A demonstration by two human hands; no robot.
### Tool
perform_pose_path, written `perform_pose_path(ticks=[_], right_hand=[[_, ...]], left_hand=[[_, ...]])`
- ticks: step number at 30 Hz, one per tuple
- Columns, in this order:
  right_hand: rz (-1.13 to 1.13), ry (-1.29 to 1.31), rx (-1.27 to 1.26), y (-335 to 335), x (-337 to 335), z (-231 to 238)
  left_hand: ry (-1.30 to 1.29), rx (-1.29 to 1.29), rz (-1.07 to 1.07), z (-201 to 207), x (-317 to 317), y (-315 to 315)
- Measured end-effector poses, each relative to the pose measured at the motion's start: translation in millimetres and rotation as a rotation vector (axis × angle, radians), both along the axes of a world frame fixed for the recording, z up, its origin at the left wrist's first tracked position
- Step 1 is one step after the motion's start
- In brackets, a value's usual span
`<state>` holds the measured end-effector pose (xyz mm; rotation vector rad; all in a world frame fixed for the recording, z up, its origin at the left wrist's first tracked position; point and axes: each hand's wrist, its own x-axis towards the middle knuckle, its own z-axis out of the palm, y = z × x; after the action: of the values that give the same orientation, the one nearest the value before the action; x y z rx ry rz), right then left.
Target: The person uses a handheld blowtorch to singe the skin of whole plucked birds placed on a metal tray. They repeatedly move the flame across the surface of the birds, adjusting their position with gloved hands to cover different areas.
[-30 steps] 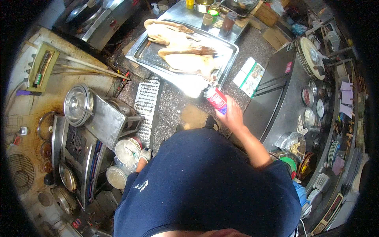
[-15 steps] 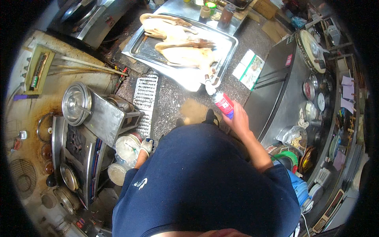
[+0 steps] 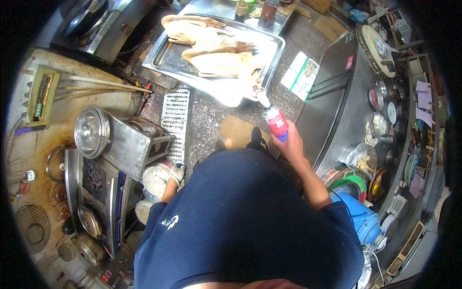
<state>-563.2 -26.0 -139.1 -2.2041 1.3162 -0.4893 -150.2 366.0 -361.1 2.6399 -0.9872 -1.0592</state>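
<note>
My right hand is closed round a gas torch with a red and blue canister. Its pale nozzle points up and left, toward the near right corner of a metal tray. Two plucked, long-necked birds, like geese or ducks, lie side by side on that tray, a far bird and a near bird. Their right ends look darker. Low at my left side hangs my left hand in a whitish glove, beside a round tub. Its fingers are too small to make out.
A steel counter with pans and bags runs along the right. On the left stand a metal box stand with a round lid and a stove. Flattened cardboard lies by my feet, and a blue container stands lower right.
The torch has shifted slightly right and down, its nozzle farther from the tray corner. The tray and birds appear a little higher and left as the view moves. My left hand stays low.
</note>
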Motion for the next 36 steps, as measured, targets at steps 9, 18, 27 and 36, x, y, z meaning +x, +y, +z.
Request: perform_pose_path(ticks=[9,18,27,36], right_hand=[[-0.072,-0.012,0.197,0.1,-2.6,1.0],[-0.137,-0.244,0.272,-14.2,7.9,-8.8],[-0.279,-0.523,0.475,-43.3,24.3,-22.6],[-0.293,-0.606,0.532,-58.5,20.6,-26.3]], left_hand=[[-0.001,-0.015,-0.037,-15.7,-4.8,7.7],[0.059,0.076,0.155,13.1,-21.6,7.5],[0.065,0.011,0.199,6.4,-16.3,9.4],[0.082,0.061,0.274,11.8,-19.0,12.2]])
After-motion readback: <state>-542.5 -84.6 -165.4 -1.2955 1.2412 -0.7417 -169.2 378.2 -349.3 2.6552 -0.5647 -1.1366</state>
